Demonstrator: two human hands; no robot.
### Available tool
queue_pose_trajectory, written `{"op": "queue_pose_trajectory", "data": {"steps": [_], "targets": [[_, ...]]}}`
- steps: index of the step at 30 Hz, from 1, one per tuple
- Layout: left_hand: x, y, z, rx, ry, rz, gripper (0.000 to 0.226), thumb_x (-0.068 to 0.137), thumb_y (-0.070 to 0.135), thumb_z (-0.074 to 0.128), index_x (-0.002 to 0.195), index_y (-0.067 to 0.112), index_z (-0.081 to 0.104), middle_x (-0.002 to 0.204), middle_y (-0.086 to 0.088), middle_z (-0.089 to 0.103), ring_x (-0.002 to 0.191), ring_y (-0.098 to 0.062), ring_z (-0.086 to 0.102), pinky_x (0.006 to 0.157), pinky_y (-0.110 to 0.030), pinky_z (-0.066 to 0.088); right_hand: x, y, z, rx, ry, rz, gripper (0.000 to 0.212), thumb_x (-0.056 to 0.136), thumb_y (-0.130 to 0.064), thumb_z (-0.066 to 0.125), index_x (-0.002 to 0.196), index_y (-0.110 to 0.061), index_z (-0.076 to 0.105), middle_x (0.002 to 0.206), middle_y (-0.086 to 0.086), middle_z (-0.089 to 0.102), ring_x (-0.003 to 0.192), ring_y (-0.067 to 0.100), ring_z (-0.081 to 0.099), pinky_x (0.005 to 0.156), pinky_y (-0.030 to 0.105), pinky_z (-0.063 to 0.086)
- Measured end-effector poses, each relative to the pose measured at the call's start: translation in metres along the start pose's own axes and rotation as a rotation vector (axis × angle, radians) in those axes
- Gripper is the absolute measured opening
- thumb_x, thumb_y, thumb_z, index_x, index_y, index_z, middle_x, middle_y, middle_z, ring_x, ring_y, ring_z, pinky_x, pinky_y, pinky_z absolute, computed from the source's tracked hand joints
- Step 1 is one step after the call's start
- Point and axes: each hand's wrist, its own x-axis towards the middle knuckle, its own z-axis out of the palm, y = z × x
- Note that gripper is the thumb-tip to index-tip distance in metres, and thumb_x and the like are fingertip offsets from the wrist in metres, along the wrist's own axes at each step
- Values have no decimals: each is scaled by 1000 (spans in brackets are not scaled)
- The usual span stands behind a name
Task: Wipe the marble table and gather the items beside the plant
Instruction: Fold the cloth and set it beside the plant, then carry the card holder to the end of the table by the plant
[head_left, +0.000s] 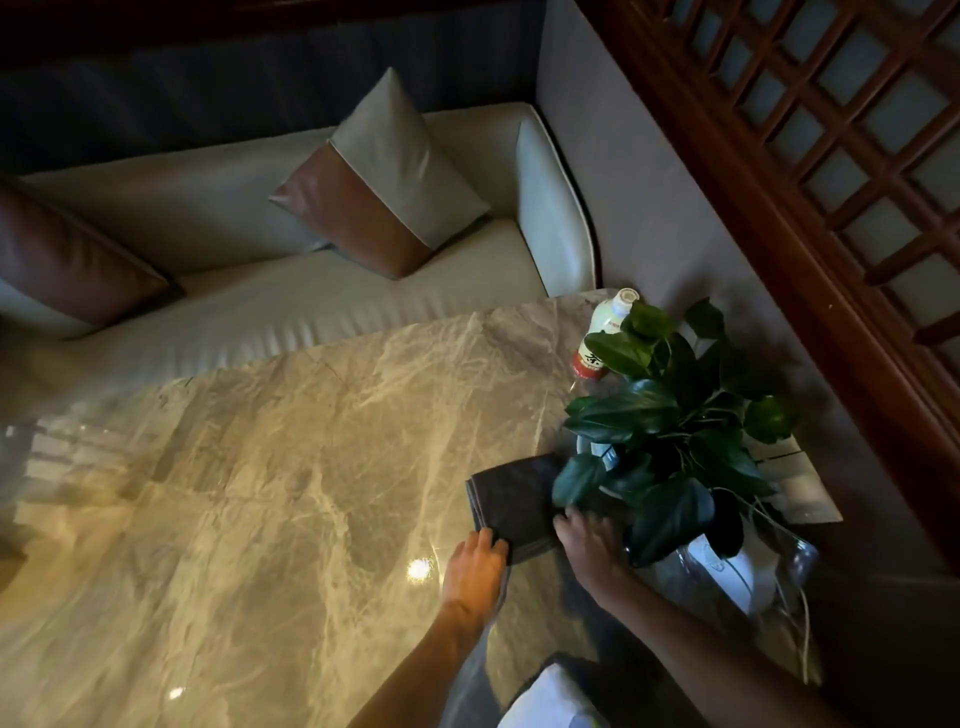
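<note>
Cloth (511, 506), dark and folded, lying on marble table (270, 467) just beside plant (670, 431). Left hand (475, 564) pressing flat on near edge, right hand (589, 540) spread on right side under leaves. Risking brushing leaves, nudging bottle (605, 332) beyond.

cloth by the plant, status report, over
Left hand flat on near edge of dark folded cloth. Right hand on its right side, under plant leaves. Bottle upright behind plant. Rest of marble table bare.
</note>
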Motion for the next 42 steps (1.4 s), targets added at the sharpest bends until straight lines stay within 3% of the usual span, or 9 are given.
{"op": "queue_pose_trajectory", "data": {"steps": [2, 5, 7, 10, 13, 17, 24, 30, 42], "targets": [[-6, 5, 5, 7, -14, 0, 25, 75, 24, 69, 99, 18, 70, 98, -4, 66, 88, -25, 63, 71, -34, 55, -8, -2, -3, 20, -80, 17, 26, 66, -8, 46, 60, -19, 68, 63, 1, 63, 45, 18, 57, 44, 27, 46], [-12, 14, 15, 13, -31, -21, 18, 77, 31, 68, 89, 19, 73, 94, -2, 68, 87, -23, 59, 67, -35, 52, -16, -7, -10, 20, -135, 7, 20, 56, -3, 71, 66, -19, 65, 67, 2, 61, 55, 21, 60, 45, 32, 49], [-19, 21, 16, 37, -12, -19, 25, 84, 30, 60, 103, 18, 70, 107, -7, 63, 98, -26, 55, 78, -38, 49, -23, -10, -17, 44, -245, 32, 26, 60, -6, 77, 81, -17, 66, 80, 4, 62, 74, 24, 62, 57, 36, 53], [-26, 19, 19, 160, -27, -41, 55, 94, 35, 42, 140, 6, 37, 143, -21, 27, 134, -37, 27, 110, -49, 23, -28, -13, -26, 47, -322, 23, 38, 77, -19, 63, 114, -14, 57, 110, 6, 60, 108, 27, 54, 86, 40, 48], [-37, 7, 13, 125, -10, -68, 74, 90, 42, 46, 149, 12, 13, 153, -20, 13, 143, -41, 12, 116, -58, 7, -25, -16, -37, 52, -329, 52, 37, 78, -19, 60, 114, -13, 58, 113, 7, 59, 109, 30, 57, 93, 44, 46], [-61, -45, -8, -155, 89, -165, 37, 95, 34, 37, 126, 16, 45, 127, -14, 55, 117, -36, 52, 98, -45, 39, -21, -44, -59, 77, -140, 25, 18, 59, -17, 81, 71, -19, 68, 67, 4, 64, 61, 27, 64, 54, 36, 52], [-172, -197, -24, -426, 372, -539, 30, 95, 39, 38, 95, 15, 57, 103, -12, 62, 95, -34, 63, 76, -41, 51, -32, -177, -96, 380, 96, -239, 10, 88, -28, 58, 93, -25, 66, 88, -5, 71, 82, 20, 67, 68, 34, 53], [-287, -308, 10, -479, 299, -709, 30, 98, 36, 37, 100, 11, 54, 107, -12, 61, 97, -36, 63, 75, -40, 48, -65, -317, -90, 505, -175, -305, 39, 91, -40, 53, 126, -23, 59, 126, -3, 63, 118, 22, 56, 97, 34, 44], [-423, -476, 51, -567, 256, -832, 27, 93, 32, 36, 102, 18, 57, 116, -10, 63, 104, -37, 61, 73, -36, 44, -101, -502, -124, 544, -200, -233, 37, 89, -38, 61, 122, -22, 63, 120, -3, 67, 111, 19, 62, 92, 31, 48]]}}
